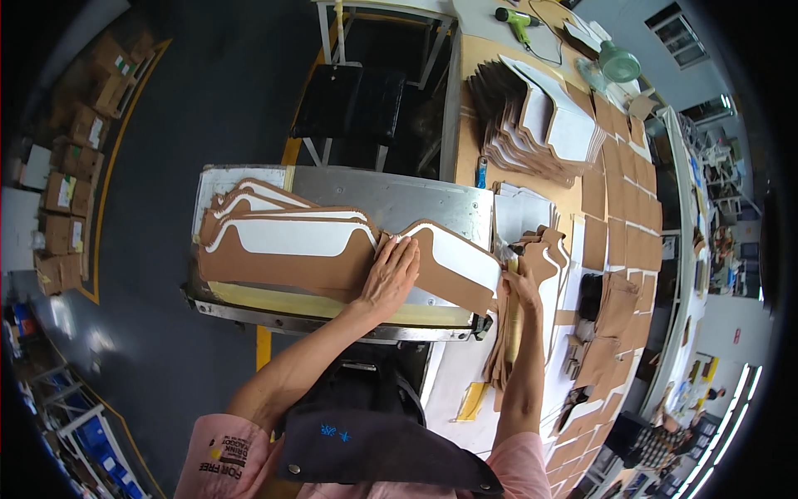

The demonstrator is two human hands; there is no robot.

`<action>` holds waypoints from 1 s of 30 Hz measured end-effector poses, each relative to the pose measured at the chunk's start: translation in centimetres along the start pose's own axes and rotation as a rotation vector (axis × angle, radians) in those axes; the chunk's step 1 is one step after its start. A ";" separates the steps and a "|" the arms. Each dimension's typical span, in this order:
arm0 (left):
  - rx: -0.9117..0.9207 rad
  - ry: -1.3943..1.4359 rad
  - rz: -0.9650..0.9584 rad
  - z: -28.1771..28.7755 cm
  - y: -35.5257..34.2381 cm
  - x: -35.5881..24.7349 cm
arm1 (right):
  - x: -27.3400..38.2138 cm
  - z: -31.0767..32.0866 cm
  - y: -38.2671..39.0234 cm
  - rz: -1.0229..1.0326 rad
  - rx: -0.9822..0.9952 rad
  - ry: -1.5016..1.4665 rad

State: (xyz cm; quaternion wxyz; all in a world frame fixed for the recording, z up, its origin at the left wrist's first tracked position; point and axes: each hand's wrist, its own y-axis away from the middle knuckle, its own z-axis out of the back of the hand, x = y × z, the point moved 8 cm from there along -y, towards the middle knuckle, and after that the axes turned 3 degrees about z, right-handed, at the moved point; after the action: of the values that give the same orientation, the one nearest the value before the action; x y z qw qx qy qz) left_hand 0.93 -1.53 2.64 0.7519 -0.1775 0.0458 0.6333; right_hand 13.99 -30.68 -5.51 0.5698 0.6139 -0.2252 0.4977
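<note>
Two brown panels with white inlays lie on the metal bench: a left panel (291, 264) on top of a fanned stack, and a right panel (457, 264) tilted down to the right. My left hand (391, 273) rests flat where the two meet, fingers stretched out. At the right panel's outer end, my right hand (521, 287) has its fingers curled. A pale yellow stick-like thing (514, 333) runs beneath or beside that hand. Whether the fingers grip it or the panel's edge is hidden.
The metal bench (332, 185) borders a long table with stacked brown-and-white panels (540, 116), rows of brown pieces (619, 183), a blue-handled tool (481, 172), a green heat gun (517, 25) and a fan (619, 62). A black stool (349, 100) stands beyond; cartons (62, 191) line the left.
</note>
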 end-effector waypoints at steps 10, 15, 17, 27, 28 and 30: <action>0.100 -0.022 -0.033 -0.1 -1.2 -1.2 | 8.1 4.0 11.7 0.362 -0.205 0.583; -0.014 0.010 0.011 4.2 -0.5 1.4 | 10.7 8.5 20.1 0.419 -0.557 0.714; -0.055 0.009 0.131 5.8 1.5 6.1 | 7.8 12.3 22.0 0.385 -0.670 0.661; 0.272 0.010 0.256 7.1 2.4 13.6 | -11.1 18.2 25.3 -0.087 -1.136 0.807; 0.235 0.003 0.186 7.7 2.0 13.8 | -10.9 16.8 25.5 -0.016 -1.151 0.761; 0.321 0.028 0.207 7.3 0.6 14.9 | -11.2 14.3 26.9 0.131 -1.188 0.634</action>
State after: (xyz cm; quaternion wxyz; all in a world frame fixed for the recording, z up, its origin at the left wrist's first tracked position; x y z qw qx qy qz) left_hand 2.07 14.83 4.92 0.7006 -0.0582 0.1748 0.6894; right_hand -8.21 -53.83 -0.36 0.8176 0.0059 -0.3193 0.4791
